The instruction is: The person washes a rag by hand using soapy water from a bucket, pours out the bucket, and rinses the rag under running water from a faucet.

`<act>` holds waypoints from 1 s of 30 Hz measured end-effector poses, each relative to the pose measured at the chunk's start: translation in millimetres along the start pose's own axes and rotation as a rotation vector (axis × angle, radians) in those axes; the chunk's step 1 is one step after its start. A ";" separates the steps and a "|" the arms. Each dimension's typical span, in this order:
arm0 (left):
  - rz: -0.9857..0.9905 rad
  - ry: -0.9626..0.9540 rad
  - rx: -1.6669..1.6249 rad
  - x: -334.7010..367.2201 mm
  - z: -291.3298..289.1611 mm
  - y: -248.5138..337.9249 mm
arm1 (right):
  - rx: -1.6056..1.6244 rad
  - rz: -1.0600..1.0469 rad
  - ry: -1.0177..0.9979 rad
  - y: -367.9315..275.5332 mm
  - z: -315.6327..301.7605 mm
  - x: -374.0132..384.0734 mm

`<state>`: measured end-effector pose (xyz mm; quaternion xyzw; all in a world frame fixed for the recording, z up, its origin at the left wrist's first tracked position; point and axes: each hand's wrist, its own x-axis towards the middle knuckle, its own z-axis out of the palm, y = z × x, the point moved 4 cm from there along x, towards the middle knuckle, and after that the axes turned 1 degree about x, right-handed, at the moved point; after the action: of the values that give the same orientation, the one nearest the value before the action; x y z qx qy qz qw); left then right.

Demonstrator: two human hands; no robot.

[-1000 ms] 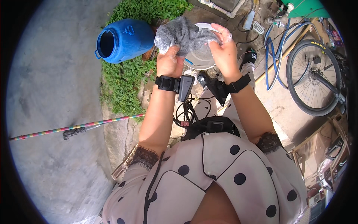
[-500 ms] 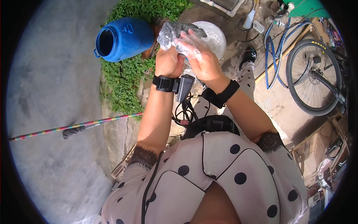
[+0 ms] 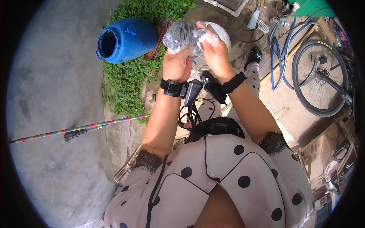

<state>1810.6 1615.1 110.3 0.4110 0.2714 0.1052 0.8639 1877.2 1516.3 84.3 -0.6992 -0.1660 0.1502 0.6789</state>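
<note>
**Slick suds threaten the hold on a dark-grey, fuzzy cloth (image 3: 179, 33)**

The bare left hand (image 3: 176, 65) is closed round the cloth's lower left part. White, lathery foam (image 3: 174, 50) clings there, and that slipperiness could let the bundle slide free. The bulk above this hand appears to overhang the left rim of a round, white basin (image 3: 226, 37), so drips or a dropped end might miss it. Runoff could also wet the boxy black device (image 3: 193, 92) strapped at the left wrist. The bare right hand (image 3: 215, 49), its fingers foamy, grips the cloth's other end; a hard pull from it might tug the fabric out of the left.

As for position, a blue plastic barrel (image 3: 133, 40) is left of the left hand, well apart from it. The cloth lies bunched just beyond the left hand and stretches across to the right hand, touching both. The basin is below the right hand, its rim showing past the fingers.
</note>
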 end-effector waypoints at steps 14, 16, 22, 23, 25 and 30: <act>-0.395 -0.030 -0.094 5.6 -24.6 -11.7 | 1.062 0.633 -0.023 26.1 -16.6 23.4; -0.393 -0.083 -0.148 11.2 -23.4 -12.8 | 0.879 0.461 -0.103 8.6 -4.4 17.1; -0.293 -0.007 -0.107 21.9 -28.0 -15.2 | -0.179 -0.164 -0.120 -11.5 8.5 4.5; -0.268 -0.011 -0.074 20.5 -26.7 -16.1 | -0.310 -0.268 -0.084 -11.5 5.2 6.0; -0.283 0.057 -0.105 13.2 -7.0 -14.5 | -0.360 -0.336 0.105 -2.4 -7.1 18.4; -0.192 0.100 -0.113 18.4 -6.4 -9.5 | -0.386 -0.309 -0.006 -12.1 10.6 9.1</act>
<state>1821.9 1620.6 92.7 0.3280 0.3460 0.0577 0.8771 1880.5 1530.1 96.1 -0.7818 -0.2987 0.0124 0.5472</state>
